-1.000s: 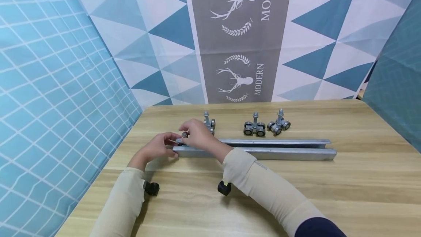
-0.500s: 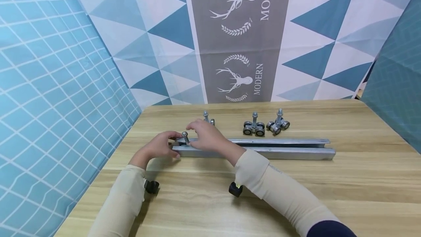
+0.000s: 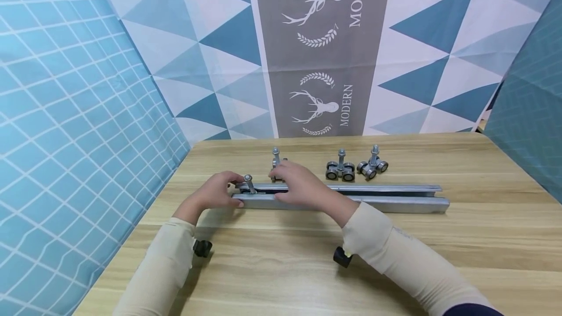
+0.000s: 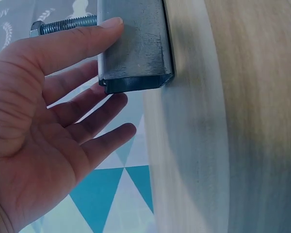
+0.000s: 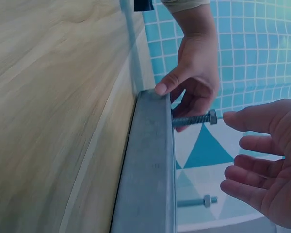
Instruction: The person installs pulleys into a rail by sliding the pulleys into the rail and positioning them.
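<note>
A metal channel rail (image 3: 360,204) lies across the table with its slot upward. At its left end my left hand (image 3: 213,193) grips it, thumb on the near wall and fingers behind, as the left wrist view shows with the rail (image 4: 136,48). A roller trolley sits in the slot beside that hand; its bolt (image 3: 249,184) sticks up, slightly tilted, and its wheels are hidden inside. My right hand (image 3: 303,187) hovers over the rail to the right of this bolt. In the right wrist view, the right hand's fingers (image 5: 252,167) are spread and hold nothing.
Behind the rail stand more roller trolleys: one (image 3: 276,156) partly covered by my right hand, another (image 3: 340,167) in the middle, and a third (image 3: 372,164) to its right. A patterned cloth (image 3: 325,52) hangs behind the wooden table (image 3: 263,267).
My right hand has let go of the trolley bolt and moved right along the rail, fingers spreading. The trolley stays in the slot; my left hand remains at the rail's end.
</note>
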{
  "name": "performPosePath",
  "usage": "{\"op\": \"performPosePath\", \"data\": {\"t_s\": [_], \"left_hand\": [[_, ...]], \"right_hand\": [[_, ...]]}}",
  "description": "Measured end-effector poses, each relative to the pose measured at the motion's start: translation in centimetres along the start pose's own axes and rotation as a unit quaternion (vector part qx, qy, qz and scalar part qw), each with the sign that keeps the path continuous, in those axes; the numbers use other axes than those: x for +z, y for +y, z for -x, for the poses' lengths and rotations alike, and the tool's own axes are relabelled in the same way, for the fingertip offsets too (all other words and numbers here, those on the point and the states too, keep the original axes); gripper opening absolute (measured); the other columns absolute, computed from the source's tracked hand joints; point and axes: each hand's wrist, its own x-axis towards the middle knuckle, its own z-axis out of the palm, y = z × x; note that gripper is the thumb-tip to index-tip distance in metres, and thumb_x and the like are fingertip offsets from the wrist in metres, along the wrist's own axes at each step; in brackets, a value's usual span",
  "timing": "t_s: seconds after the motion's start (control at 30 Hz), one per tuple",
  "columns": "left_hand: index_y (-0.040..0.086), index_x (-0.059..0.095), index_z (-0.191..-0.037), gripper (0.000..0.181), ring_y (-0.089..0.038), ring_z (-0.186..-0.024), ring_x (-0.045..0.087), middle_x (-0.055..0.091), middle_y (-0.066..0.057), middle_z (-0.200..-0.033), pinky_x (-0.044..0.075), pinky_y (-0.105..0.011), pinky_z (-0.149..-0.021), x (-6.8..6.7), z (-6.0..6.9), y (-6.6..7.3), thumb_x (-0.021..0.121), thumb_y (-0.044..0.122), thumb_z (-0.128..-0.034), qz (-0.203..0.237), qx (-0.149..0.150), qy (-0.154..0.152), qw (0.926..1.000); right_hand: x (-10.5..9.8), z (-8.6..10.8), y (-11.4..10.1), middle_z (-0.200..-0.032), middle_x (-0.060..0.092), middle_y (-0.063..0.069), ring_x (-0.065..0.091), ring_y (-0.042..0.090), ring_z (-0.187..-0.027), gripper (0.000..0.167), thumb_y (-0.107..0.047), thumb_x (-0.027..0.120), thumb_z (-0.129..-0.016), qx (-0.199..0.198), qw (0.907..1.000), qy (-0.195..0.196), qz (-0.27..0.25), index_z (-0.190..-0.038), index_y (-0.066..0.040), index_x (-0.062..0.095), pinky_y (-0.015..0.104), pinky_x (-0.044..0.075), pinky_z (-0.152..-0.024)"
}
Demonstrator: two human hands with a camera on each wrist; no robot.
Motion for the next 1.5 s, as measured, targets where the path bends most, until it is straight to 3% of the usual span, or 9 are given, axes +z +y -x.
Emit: {"op": "performPosePath", "data": {"t_s": [0.47, 0.7, 1.0, 1.13, 1.5], "left_hand": [[-0.004, 0.064, -0.114, 0.062, -0.034, -0.106, 0.059, 0.064, -0.016, -0.113, 0.046, -0.049, -0.094, -0.2, -0.5, 0.8, 0.091, 0.019, -0.0639, -0.04, 0.03, -0.002, 0.9988], [-0.006, 0.063, -0.115, 0.066, -0.036, -0.108, 0.058, 0.063, -0.018, -0.114, 0.045, -0.049, -0.096, 0.0, -1.0, 1.1, 0.092, 0.02, -0.0623, -0.047, 0.035, -0.004, 0.9983], [0.004, 0.066, -0.119, 0.066, -0.028, -0.106, 0.058, 0.063, -0.01, -0.115, 0.046, -0.047, -0.092, 0.2, -1.3, 1.0, 0.093, 0.017, -0.06, -0.031, 0.065, -0.015, 0.9973], [0.005, 0.066, -0.12, 0.066, -0.025, -0.104, 0.058, 0.064, -0.008, -0.114, 0.047, -0.045, -0.09, 0.1, -1.5, 1.2, 0.092, 0.017, -0.0614, -0.03, 0.061, -0.027, 0.9973], [0.008, 0.067, -0.12, 0.063, -0.02, -0.101, 0.059, 0.066, -0.004, -0.112, 0.048, -0.043, -0.088, -0.1, -1.6, 1.5, 0.092, 0.016, -0.0628, -0.013, 0.044, -0.053, 0.9975]], "right_hand": [[-3.7, 5.8, 2.7, -0.132, 0.054, 0.012, 0.051, 0.029, -0.121, 0.049, -0.016, 0.079, -0.081, -0.048, 0.9988, 0.009, 0.001, -0.126, -0.006, 0.062, 0.045, 0.043, -0.099], [-5.5, 8.4, 4.3, -0.135, 0.051, 0.012, 0.048, 0.03, -0.124, 0.051, -0.018, 0.08, -0.081, -0.036, 0.9989, 0.025, 0.017, -0.127, -0.008, 0.061, 0.048, 0.043, -0.098], [-6.1, 10.5, 6.4, -0.136, 0.052, 0.011, 0.048, 0.031, -0.125, 0.051, -0.017, 0.082, -0.079, -0.03, 0.9979, 0.056, 0.011, -0.125, -0.009, 0.063, 0.051, 0.042, -0.099], [-6.4, 11.3, 7.2, -0.135, 0.053, 0.014, 0.048, 0.033, -0.125, 0.051, -0.015, 0.082, -0.078, -0.024, 0.9973, 0.068, 0.015, -0.125, -0.008, 0.063, 0.053, 0.042, -0.098], [-7.4, 12.8, 9.0, -0.13, 0.054, 0.015, 0.05, 0.035, -0.12, 0.048, -0.012, 0.081, -0.08, 0.021, 0.9987, 0.033, 0.033, -0.124, -0.006, 0.063, 0.054, 0.043, -0.096]]}}
